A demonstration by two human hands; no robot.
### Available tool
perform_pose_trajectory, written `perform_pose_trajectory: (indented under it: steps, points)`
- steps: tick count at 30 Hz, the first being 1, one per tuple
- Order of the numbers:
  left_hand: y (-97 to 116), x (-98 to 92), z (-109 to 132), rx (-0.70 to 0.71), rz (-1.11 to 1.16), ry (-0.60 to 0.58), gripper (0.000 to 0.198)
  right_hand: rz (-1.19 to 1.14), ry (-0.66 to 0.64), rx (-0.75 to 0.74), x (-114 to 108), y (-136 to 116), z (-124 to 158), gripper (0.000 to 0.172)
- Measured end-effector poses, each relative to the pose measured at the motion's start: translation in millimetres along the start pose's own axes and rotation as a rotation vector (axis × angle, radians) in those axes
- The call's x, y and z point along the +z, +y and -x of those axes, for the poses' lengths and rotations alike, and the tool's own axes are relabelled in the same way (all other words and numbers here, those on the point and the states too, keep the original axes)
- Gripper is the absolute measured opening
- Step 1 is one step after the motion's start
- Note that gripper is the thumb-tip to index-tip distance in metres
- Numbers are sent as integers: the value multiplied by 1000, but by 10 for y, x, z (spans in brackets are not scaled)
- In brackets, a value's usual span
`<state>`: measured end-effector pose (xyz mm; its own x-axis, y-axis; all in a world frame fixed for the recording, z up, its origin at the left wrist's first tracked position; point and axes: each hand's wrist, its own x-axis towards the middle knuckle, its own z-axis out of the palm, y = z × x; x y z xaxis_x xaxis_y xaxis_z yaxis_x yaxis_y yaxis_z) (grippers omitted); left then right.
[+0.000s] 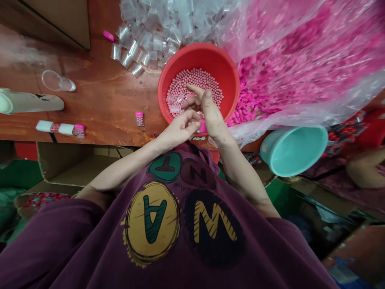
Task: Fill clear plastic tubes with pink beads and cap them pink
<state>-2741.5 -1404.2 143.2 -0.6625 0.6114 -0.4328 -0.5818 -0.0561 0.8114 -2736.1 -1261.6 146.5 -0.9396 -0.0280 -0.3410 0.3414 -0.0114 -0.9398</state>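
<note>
Above the near rim of a red bowl [231, 80], my left hand [180, 127] is closed on a small clear container, mostly hidden by its fingers. Its bright pink cap [203, 126] lies against the palm side of my right hand [212, 114]. The fingers of that hand stretch out over the bowl, apart from each other. Pink beads [198, 78] cover the bowl's bottom, with a few clear containers [174, 105] lying among them at the left. On the table left of the bowl stands or lies a small bead-filled container with a pink cap [139, 119]; which, I cannot tell.
Clear empty containers [147, 44] are heaped behind the bowl. Right of it, a plastic bag [288, 72] spills pink caps. A turquoise basin [296, 152] is at the right, near a co-worker's arm [365, 166]. A white cylinder [36, 101] lies at left on the wooden table [108, 96].
</note>
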Motion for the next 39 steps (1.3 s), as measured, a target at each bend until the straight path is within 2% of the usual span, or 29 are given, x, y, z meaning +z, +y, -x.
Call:
perform_pose_trajectory:
  steps: [2,5,7,8,10,12,15,19,24,31,39]
  points:
    - [-61,24,-33,-50,-3,97,16,92,157,14,-32,230,-131,76]
    - [-174,14,-96,-171,93,220,10,12,379,88,-86,588,-278,93]
    - [-237,-36,-147,-212,166,314,7,25,432,64,-132,757,-265,93]
    - [-258,-68,-174,-212,189,358,6,93,415,15,-154,809,-221,88]
    - [-275,-130,-227,-196,203,417,5,292,299,-106,-180,853,-88,77]
    - [-270,-163,-272,-189,191,429,8,479,142,-179,-169,845,46,84]
    - [-264,-139,-307,-216,169,420,16,677,57,-164,-94,828,150,93]
    - [-305,-48,-297,-241,161,433,20,815,87,-178,11,912,174,86]
    - [-350,-7,-292,-291,215,487,15,837,140,-210,52,1067,207,75]
    - [-416,-108,-320,-365,314,370,13,810,152,-248,7,1179,239,79]
    - [-417,22,-319,-352,217,430,17,743,193,-240,16,1244,272,76]
